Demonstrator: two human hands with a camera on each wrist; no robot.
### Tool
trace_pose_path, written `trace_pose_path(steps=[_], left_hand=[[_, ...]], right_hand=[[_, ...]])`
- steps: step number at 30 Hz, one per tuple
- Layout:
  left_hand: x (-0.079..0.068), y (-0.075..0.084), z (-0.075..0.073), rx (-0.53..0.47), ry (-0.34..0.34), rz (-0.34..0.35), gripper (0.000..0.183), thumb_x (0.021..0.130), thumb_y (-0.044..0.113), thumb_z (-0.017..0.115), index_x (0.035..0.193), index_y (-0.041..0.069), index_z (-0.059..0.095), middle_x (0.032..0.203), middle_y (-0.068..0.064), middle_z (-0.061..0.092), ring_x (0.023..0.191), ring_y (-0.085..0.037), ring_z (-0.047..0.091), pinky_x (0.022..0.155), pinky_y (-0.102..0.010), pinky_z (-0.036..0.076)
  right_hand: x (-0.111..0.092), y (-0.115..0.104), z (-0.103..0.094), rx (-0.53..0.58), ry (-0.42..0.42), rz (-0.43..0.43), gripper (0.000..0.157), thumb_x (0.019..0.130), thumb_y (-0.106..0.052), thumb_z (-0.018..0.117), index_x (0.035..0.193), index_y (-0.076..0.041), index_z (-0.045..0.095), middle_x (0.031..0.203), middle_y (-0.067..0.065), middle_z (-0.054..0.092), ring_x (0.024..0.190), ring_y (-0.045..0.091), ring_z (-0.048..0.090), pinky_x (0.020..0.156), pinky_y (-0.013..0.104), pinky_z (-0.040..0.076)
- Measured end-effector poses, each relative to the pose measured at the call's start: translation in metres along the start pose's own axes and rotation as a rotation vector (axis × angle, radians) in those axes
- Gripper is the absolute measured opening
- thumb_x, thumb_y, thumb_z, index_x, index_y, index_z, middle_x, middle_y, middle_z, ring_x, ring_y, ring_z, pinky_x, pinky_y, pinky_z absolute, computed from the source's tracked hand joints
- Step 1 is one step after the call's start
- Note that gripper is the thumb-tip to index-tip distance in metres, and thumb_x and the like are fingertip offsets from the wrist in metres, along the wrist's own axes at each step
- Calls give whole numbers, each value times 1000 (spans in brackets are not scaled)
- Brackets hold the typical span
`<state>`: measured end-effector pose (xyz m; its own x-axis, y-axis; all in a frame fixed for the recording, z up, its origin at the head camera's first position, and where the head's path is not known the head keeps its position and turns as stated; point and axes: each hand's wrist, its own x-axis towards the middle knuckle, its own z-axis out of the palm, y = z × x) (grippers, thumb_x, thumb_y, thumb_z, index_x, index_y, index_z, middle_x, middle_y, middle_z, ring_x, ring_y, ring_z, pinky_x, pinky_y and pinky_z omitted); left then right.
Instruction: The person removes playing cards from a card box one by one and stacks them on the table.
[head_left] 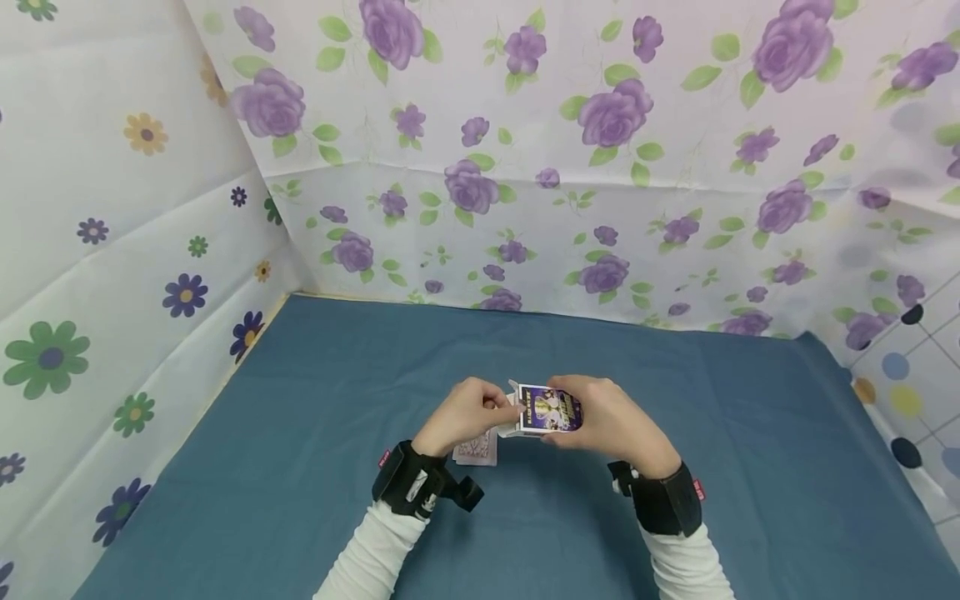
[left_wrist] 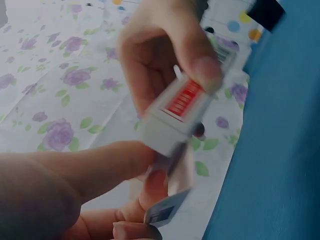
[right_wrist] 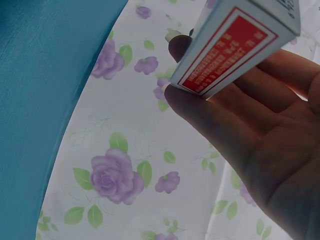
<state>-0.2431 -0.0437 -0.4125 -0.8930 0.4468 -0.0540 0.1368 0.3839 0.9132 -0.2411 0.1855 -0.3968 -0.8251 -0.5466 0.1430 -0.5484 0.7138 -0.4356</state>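
A playing card box (head_left: 551, 409), purple and gold on its face with white sides, is held above the table. My right hand (head_left: 611, 421) grips its right end, thumb on one side and fingers on the other. At the left end, where the box's flaps stand out, my left hand (head_left: 465, 414) pinches the edge between thumb and fingers. In the left wrist view, the lid flap (left_wrist: 167, 206) hangs open by the left fingertips. The red label on the box's narrow side (right_wrist: 225, 52) faces the right wrist camera. Below lies a stack of patterned playing cards (head_left: 476, 450), partly hidden.
Blue cloth covers the table (head_left: 322, 400). A white sheet with purple roses (head_left: 468, 187) hangs along the back edge, and another flowered sheet (head_left: 135, 333) hangs on the left. Black straps with cameras (head_left: 667, 502) sit on both wrists.
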Motion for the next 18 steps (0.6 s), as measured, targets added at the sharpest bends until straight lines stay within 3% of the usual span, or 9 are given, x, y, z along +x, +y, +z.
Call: trace_pose_path(steps=[5, 11, 14, 18], left_hand=[[3, -3, -1, -26, -44, -30, 18, 94, 14, 61, 85, 2, 71, 57, 1, 42, 50, -12, 29, 55, -26, 27], [7, -6, -5, -120, -125, -71, 20, 95, 12, 60, 82, -3, 66, 64, 0, 46, 51, -11, 28, 52, -26, 26], [7, -6, -9, -162, -139, -77, 19, 95, 10, 59, 85, -4, 67, 66, 0, 48, 51, -11, 29, 53, -27, 27], [6, -6, -12, -181, -127, -60, 22, 94, 11, 59, 76, -2, 63, 62, 2, 41, 52, -13, 28, 56, -29, 27]], right_hand=[[1, 0, 0, -1, -4, -2, 61, 74, -31, 84, 126, -7, 61, 111, 6, 68, 80, 6, 58, 66, 21, 49], [1, 0, 0, 6, -9, -2, 62, 74, -31, 84, 126, -6, 61, 111, 6, 68, 79, 6, 58, 66, 21, 48], [0, 2, -1, 13, -6, -2, 63, 74, -31, 84, 126, -5, 61, 111, 7, 68, 79, 6, 58, 66, 21, 49], [0, 3, -1, 26, -8, -3, 62, 74, -30, 84, 126, -4, 61, 110, 7, 68, 79, 6, 57, 65, 21, 49]])
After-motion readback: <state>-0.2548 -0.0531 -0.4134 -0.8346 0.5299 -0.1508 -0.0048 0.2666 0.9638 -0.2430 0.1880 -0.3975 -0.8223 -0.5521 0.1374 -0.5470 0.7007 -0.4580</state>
